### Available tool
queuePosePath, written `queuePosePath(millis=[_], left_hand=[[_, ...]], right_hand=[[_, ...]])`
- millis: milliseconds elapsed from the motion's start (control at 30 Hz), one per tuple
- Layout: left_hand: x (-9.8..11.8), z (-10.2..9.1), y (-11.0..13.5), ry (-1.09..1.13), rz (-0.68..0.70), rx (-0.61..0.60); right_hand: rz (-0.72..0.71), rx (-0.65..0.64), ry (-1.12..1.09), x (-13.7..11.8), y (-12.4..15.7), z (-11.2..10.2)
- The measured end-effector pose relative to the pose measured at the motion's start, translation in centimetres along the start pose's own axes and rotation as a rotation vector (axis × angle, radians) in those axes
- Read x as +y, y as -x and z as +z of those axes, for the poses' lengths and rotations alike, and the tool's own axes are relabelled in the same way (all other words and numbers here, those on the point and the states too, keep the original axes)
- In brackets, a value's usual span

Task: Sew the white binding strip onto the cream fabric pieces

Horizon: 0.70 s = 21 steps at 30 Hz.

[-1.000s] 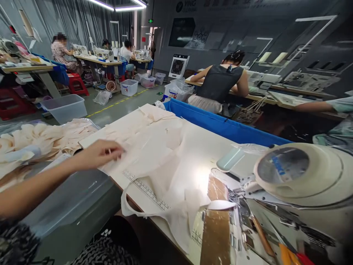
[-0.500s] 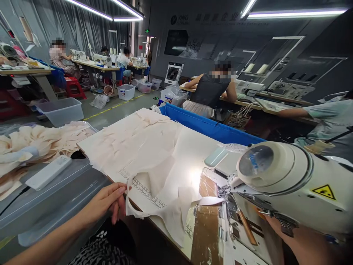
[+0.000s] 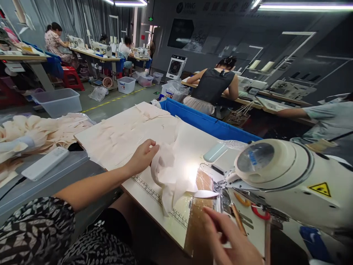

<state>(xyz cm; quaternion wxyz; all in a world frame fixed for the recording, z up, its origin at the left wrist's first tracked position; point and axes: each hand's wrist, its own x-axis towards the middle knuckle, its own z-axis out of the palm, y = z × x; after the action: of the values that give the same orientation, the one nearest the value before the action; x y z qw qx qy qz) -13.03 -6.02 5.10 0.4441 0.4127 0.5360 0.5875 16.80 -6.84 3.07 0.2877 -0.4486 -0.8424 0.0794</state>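
Note:
Over the table, my left hand (image 3: 143, 156) is closed, thumb and fingers pinching the edge of a thin pale fabric piece (image 3: 167, 175). The piece hangs in a loop, and its white strip (image 3: 204, 194) leads to the needle area of a white sewing machine (image 3: 267, 165). Lower right, my right hand (image 3: 230, 235) hovers near a brown taped patch (image 3: 200, 221) at the table's front, its fingers apart and nothing visible in them. A tool with a wooden handle (image 3: 238, 219) and a red loop handle (image 3: 260, 212) lie by the machine.
Pale cut pieces (image 3: 132, 129) cover the table's far left. A printed ruler (image 3: 149, 191) runs along the front edge. More fabric (image 3: 41, 132) and a white power bank (image 3: 45, 163) are at left. A blue cloth bin (image 3: 204, 123) borders the back; a co-worker (image 3: 212, 86) sits beyond it.
My left hand has moved right and away from me over the table, drawing the fabric off the front edge. My right hand has come from behind the machine to the table's front.

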Motion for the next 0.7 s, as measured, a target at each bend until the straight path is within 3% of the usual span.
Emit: queuePosePath(millis=[100, 167, 233, 367, 567, 700], left_hand=[[-0.3, 1.5, -2.3, 0.04, -0.047, -0.005], [-0.4, 2.5, -3.3, 0.061, -0.078, -0.025], [-0.4, 3.4, -3.9, 0.068, -0.096, -0.035], [-0.2, 4.8, -4.9, 0.105, -0.064, -0.046], [-0.3, 4.9, -5.9, 0.197, -0.024, -0.241], [-1.7, 4.4, -6.2, 0.064, -0.101, -0.369]], right_hand=[[-0.112, -0.045, -0.152, -4.5, -1.3, 2.6], [-0.076, -0.037, -0.217, -5.9, -3.2, 4.0], [0.003, -0.112, -0.317, -6.4, -5.5, 4.9], [0.142, -0.299, -0.556, -5.3, -9.2, 5.7], [0.213, -0.295, -0.663, -2.3, -10.8, 6.5], [0.256, -0.282, -0.698, -1.4, -10.7, 6.4]])
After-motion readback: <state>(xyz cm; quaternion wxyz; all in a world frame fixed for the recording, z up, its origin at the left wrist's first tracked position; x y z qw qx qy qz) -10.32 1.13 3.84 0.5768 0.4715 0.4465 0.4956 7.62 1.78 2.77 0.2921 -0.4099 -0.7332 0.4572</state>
